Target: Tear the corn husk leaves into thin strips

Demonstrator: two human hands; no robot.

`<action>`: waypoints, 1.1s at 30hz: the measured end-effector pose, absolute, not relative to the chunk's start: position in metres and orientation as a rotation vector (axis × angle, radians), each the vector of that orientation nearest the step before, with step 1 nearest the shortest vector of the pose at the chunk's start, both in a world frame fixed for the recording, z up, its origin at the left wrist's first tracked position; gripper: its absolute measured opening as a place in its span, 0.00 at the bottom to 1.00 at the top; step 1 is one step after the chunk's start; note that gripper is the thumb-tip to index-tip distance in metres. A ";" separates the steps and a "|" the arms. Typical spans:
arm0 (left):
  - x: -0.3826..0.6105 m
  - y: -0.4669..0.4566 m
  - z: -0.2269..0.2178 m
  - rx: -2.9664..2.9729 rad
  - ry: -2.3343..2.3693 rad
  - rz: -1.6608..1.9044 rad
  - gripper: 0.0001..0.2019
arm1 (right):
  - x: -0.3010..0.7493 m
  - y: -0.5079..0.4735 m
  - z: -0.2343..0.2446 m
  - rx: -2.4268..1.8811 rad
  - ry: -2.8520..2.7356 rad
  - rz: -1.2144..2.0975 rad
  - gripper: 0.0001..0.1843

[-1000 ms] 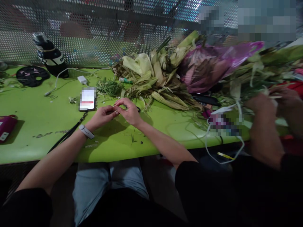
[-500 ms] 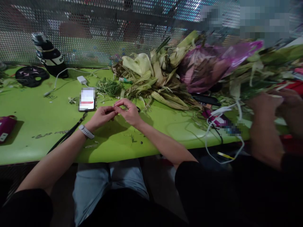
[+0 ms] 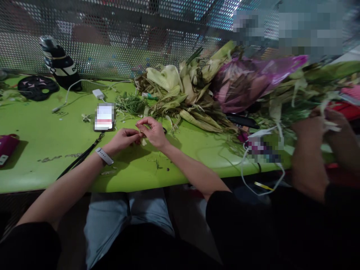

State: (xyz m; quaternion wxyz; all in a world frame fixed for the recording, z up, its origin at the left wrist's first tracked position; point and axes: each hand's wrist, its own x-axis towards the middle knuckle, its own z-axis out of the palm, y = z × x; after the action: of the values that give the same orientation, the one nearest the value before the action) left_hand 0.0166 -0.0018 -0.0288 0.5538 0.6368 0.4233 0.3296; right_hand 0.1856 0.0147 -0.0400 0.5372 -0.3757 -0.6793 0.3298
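Observation:
My left hand (image 3: 122,138) and my right hand (image 3: 153,132) meet fingertip to fingertip over the green table (image 3: 42,150), just in front of the heap of corn husks (image 3: 182,97). Both pinch a small pale piece of husk (image 3: 143,135) between them, with the fingers curled in. A watch with a white strap sits on my left wrist. A phone (image 3: 104,117) with a lit screen lies just beyond my left hand, a black lanyard trailing from it.
Another person's hands (image 3: 317,131) work in husks at the right edge. A pink plastic bag (image 3: 247,80) lies on the heap. A black-and-white bottle (image 3: 60,63), a black disc (image 3: 38,87), a white charger (image 3: 98,93) and a dark red pouch (image 3: 7,148) lie around. Perforated metal mesh backs the table.
My hands stay together at the same spot; the fingers have shifted slightly on the small piece. The person at the right has moved their hands a little among the husks.

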 end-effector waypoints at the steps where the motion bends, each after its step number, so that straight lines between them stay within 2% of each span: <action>1: 0.017 -0.001 -0.031 1.431 0.995 0.824 0.13 | 0.187 0.015 -0.037 -0.909 -1.616 0.748 0.20; 3: 0.017 0.001 -0.034 1.240 0.969 0.932 0.13 | 0.191 0.014 -0.030 -0.923 -1.584 0.605 0.21; 6: 0.017 0.005 -0.036 0.972 0.859 1.093 0.12 | 0.196 0.008 -0.024 -0.926 -1.569 0.467 0.17; 12: 0.021 0.006 -0.034 0.894 0.732 1.205 0.09 | 0.192 0.003 -0.033 -1.090 -1.793 0.754 0.18; 17: 0.022 0.004 -0.038 0.994 0.729 1.279 0.11 | 0.184 0.010 -0.047 -1.005 -1.824 1.030 0.19; 33: 0.016 0.003 -0.032 1.056 0.906 1.280 0.17 | 0.185 0.005 -0.045 -0.854 -1.907 1.314 0.15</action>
State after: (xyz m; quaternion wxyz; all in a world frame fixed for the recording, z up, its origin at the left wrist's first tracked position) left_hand 0.0163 0.0030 -0.0315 0.5856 0.4529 0.3884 0.5487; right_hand 0.1848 0.0046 -0.0451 0.3303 -0.3265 -0.7292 0.5025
